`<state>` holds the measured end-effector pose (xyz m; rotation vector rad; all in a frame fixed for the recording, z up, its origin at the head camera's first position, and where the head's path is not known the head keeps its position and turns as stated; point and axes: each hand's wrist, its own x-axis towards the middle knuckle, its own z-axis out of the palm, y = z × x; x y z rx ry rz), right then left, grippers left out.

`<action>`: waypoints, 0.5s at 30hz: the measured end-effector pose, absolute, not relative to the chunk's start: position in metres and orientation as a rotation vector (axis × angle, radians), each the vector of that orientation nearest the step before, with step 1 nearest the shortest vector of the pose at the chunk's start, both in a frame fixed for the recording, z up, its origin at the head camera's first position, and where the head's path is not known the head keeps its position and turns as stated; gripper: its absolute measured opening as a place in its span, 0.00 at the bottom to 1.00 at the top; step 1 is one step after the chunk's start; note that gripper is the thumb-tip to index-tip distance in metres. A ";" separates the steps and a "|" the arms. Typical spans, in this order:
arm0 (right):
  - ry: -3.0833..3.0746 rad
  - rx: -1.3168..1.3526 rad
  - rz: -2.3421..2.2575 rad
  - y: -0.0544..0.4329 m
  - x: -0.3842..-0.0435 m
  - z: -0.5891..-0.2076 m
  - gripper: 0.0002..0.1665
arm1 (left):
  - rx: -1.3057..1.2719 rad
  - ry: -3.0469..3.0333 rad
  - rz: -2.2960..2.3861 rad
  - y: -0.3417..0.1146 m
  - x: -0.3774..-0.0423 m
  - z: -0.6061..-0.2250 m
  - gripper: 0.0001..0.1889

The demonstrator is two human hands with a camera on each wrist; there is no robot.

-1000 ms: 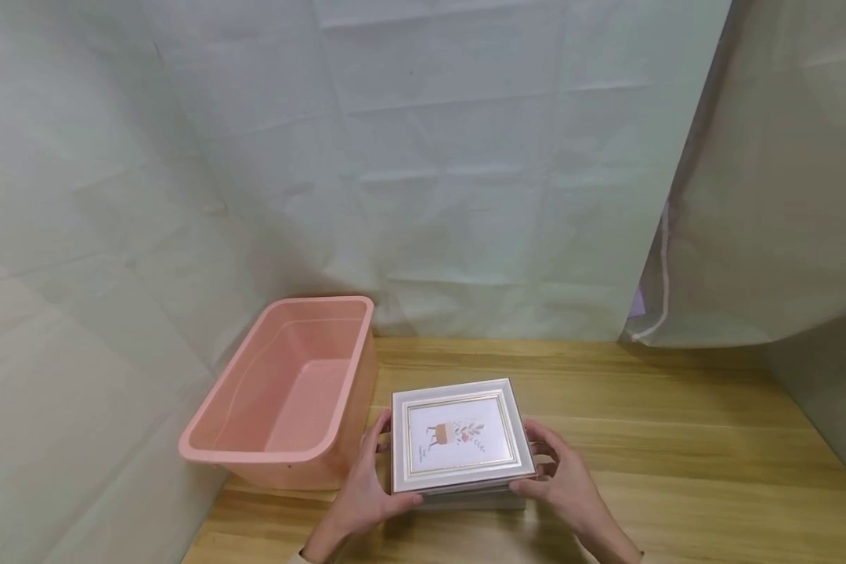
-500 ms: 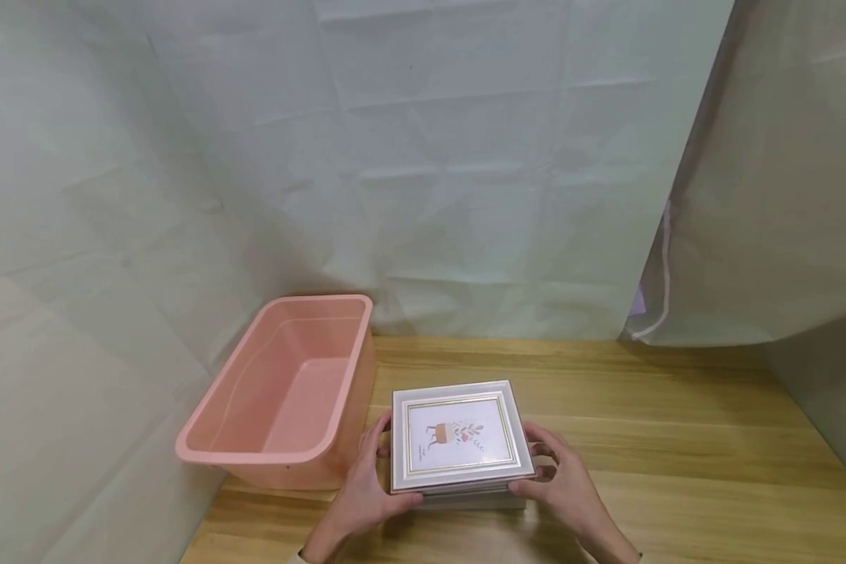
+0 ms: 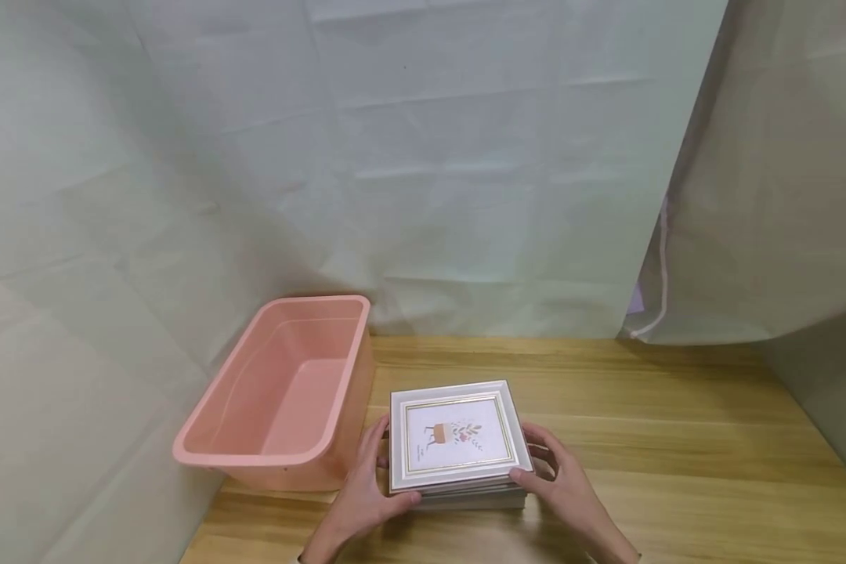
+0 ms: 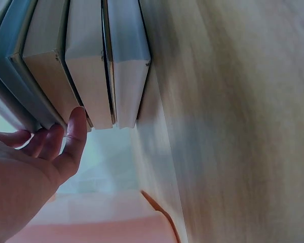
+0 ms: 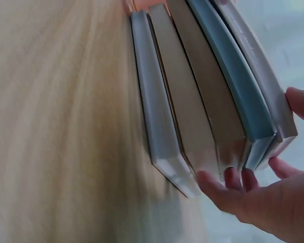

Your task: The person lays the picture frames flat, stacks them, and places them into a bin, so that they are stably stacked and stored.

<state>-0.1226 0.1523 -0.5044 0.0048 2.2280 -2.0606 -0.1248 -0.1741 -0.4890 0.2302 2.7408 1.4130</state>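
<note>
A white picture frame (image 3: 398, 439) with thin gold inner lines lies face up, turned sideways, showing a drawing of a plant on a legged stand. Beneath it, several more frames (image 3: 472, 501) are piled on the table, their edges slightly uneven. My left hand (image 3: 363, 493) grips the pile's left side, thumb at the near left corner. On the opposite side my right hand (image 3: 567, 489) holds it, thumb on the near right corner of the top frame. The left wrist view shows fingertips against the stacked frames (image 4: 86, 76); the right wrist view shows fingers spread across the frames' ends (image 5: 192, 101).
A pink plastic basin (image 3: 352, 376) stands left of the pile, with nothing seen inside. Wood-grain table (image 3: 677, 439) extends to the right. Pale cloth sheets (image 3: 451, 172) hang behind and at both sides, and a white cord (image 3: 664, 274) dangles at the back right.
My right thumb has shifted up from the near edge onto the top frame's corner. The pile and my left hand stay nearly in place.
</note>
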 end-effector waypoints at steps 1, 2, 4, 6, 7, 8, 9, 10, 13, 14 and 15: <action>2.211 0.007 -2.067 0.152 -0.122 -0.506 0.44 | 0.233 2.730 1.425 -0.175 -0.124 -0.489 0.70; 2.199 0.016 -2.068 0.152 -0.122 -0.507 0.43 | 0.240 2.720 1.442 -0.175 -0.124 -0.489 0.69; 2.171 0.040 -2.072 0.152 -0.122 -0.509 0.44 | 0.261 2.698 1.480 -0.177 -0.123 -0.489 0.66; 2.139 0.068 -2.082 0.152 -0.122 -0.510 0.44 | 0.280 2.673 1.547 -0.177 -0.120 -0.486 0.61; 2.124 0.076 -2.086 0.151 -0.122 -0.511 0.45 | 0.286 2.677 1.592 -0.176 -0.117 -0.484 0.57; 2.113 0.077 -2.088 0.151 -0.122 -0.511 0.45 | 0.295 2.697 1.654 -0.175 -0.114 -0.481 0.52; 2.104 0.081 -2.085 0.151 -0.122 -0.511 0.46 | 0.290 2.726 1.725 -0.173 -0.110 -0.477 0.47; 2.093 0.085 -2.083 0.151 -0.122 -0.512 0.46 | 0.272 2.761 1.819 -0.170 -0.106 -0.471 0.41; 2.066 0.105 -2.079 0.151 -0.120 -0.511 0.48 | 0.200 2.977 2.102 -0.160 -0.093 -0.449 0.28; 2.057 0.110 -2.080 0.151 -0.120 -0.511 0.48 | 0.105 3.065 2.170 -0.158 -0.090 -0.440 0.29; 2.044 0.120 -2.082 0.151 -0.120 -0.511 0.48 | -0.039 3.131 2.222 -0.157 -0.088 -0.430 0.31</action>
